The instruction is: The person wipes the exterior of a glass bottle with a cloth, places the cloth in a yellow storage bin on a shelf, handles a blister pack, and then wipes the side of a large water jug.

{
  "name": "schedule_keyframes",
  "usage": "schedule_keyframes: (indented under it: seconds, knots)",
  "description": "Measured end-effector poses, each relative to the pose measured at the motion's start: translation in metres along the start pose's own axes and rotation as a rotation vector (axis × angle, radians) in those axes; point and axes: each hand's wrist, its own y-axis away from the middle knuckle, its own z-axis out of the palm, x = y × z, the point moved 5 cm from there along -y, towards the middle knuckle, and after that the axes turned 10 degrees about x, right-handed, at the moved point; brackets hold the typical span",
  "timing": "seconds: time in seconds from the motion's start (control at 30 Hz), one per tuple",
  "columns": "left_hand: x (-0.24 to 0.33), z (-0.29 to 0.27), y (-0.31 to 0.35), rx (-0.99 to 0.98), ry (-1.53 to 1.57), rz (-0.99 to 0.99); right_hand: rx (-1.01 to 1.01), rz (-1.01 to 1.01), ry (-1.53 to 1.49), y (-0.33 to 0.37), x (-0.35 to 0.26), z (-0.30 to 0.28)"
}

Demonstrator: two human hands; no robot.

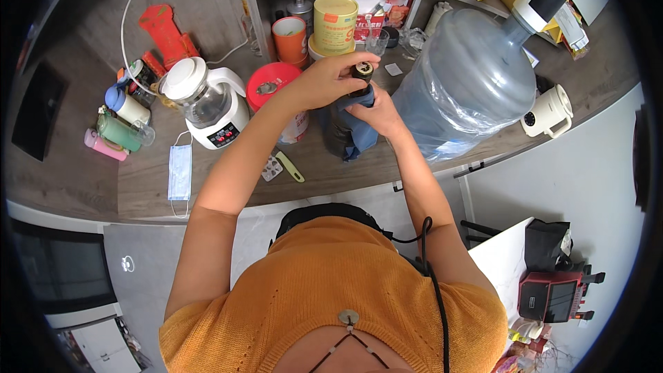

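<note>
Nearest the camera is the wearer's orange knit top (331, 262), with a round pendant (349, 317) at the neckline. Beyond it stands the dark bottle (336, 137) on the wood-grain desk (148, 190), taken here as the reference point.

Edges and clearance: the desk's front edge runs on the near side of the bottle, with only a narrow strip of wood between. To the right, a large water jug (469, 62) stands near and closes that side. To the left, a red-lidded tub (273, 77) stands just beside the bottle, partly behind the left forearm. On the far side are a clear cup (377, 43) and a yellow canister (335, 24). Room is wider to the near left, where a green-handled tool (290, 166) and a blister pack (272, 168) lie; well left of the bottle are a glass kettle (206, 105) and a face mask (180, 173).

Fingers: those of the left hand (333, 81) are half curled, thumb and forefinger parted by the width of the bottle's top, which they grasp. Those of the right hand (378, 112) are closed around the neck just below, over a blue cloth (362, 139) that hangs down the bottle's right side. Contact of the remaining left fingers cannot be confirmed.
</note>
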Motion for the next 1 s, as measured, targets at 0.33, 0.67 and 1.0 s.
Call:
schedule_keyframes:
  seconds: [0.33,0.67,1.0]
  knots:
    - [0.002,-0.001,0.007,0.133,0.016,-0.046,0.68,-0.224,0.388,0.063,0.013,0.027]
    - [-0.007,-0.007,0.006,0.421,-0.375,0.086,0.32,-0.065,0.829,0.106,0.128,0.022]
    - [0.001,-0.008,0.005,0.551,-0.585,0.216,0.449,-0.07,0.326,0.053,0.027,0.024]
